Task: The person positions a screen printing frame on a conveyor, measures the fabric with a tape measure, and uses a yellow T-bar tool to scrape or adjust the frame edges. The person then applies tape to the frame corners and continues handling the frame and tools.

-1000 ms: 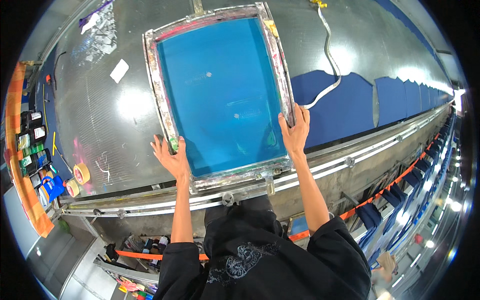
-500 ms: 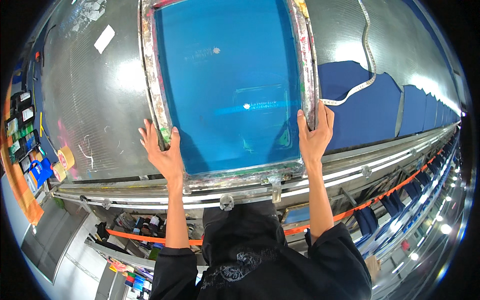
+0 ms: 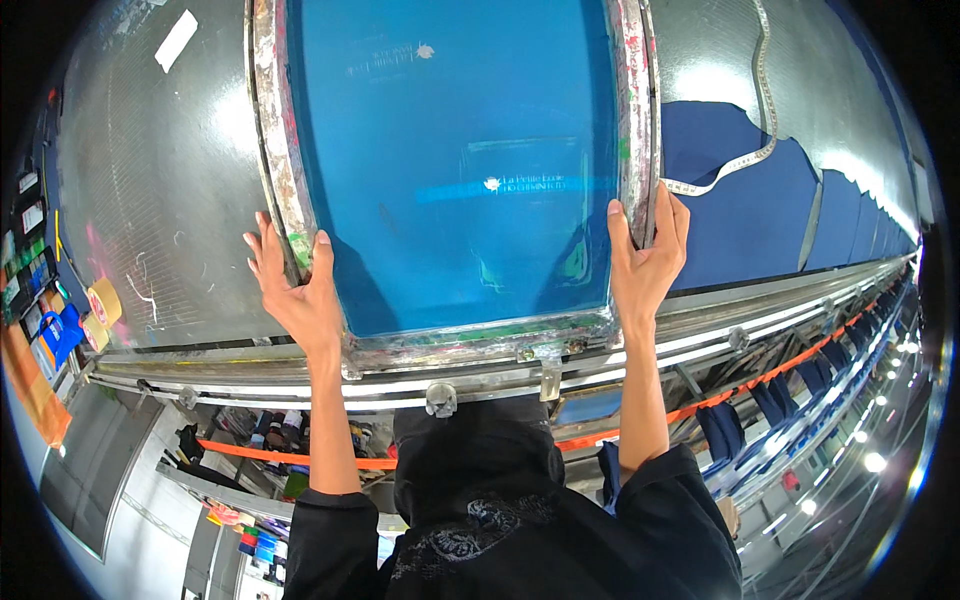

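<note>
Blue screen [image 3: 450, 240] in two-handed grip [image 3: 310, 300] [image 3: 645, 275]

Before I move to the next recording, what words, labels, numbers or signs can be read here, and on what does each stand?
Places only, wording not copied:
Blue screen-printing mesh: white lettering beside a small white emblem, partly legible.
Same mesh, higher in view: fainter lettering, too blurred to read reliably.
White measuring tape: markings too small to read.
Black containers, far left: labels too small to read.
</note>
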Demonstrator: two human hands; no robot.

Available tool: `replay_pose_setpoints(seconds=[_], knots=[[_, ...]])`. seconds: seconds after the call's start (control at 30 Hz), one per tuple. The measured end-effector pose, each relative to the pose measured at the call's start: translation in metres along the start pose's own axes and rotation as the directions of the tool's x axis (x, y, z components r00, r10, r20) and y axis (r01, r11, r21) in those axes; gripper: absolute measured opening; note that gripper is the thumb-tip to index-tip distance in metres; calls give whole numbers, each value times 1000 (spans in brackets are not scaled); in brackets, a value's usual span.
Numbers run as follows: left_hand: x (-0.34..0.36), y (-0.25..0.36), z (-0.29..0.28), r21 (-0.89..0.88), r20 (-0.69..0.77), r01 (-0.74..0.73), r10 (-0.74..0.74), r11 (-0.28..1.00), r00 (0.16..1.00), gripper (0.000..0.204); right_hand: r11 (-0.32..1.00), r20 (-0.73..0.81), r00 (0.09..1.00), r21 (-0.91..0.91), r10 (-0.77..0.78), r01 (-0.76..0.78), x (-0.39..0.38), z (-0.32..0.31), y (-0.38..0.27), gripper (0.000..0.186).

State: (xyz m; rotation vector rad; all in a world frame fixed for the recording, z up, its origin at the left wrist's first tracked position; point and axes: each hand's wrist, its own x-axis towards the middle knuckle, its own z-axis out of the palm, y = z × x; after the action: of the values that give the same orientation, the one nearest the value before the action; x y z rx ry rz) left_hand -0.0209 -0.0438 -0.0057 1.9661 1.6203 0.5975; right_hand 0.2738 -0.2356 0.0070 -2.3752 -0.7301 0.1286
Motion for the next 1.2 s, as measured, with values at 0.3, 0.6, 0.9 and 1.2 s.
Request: replay_pose_setpoints(seconds=[0.3, 0.6, 0.9, 1.2], knots=[[-1, 4, 0, -6, 13, 41, -41, 999, 999, 68, 999, 31, 999, 33, 22, -23, 2, -2, 2, 56], [-1, 1, -1, -7, 7, 43, -43, 999, 999, 67, 997, 43, 999, 64, 29, -32, 1, -2, -2, 56], [-1, 1, -1, -32, 13, 50, -50, 998, 999, 68, 997, 80, 996, 64, 32, -37, 3, -3, 3, 57], [-1, 0, 0, -35, 19, 31, -30, 999, 999, 70, 998, 94, 995, 40, 43, -47, 4, -4, 0, 59]])
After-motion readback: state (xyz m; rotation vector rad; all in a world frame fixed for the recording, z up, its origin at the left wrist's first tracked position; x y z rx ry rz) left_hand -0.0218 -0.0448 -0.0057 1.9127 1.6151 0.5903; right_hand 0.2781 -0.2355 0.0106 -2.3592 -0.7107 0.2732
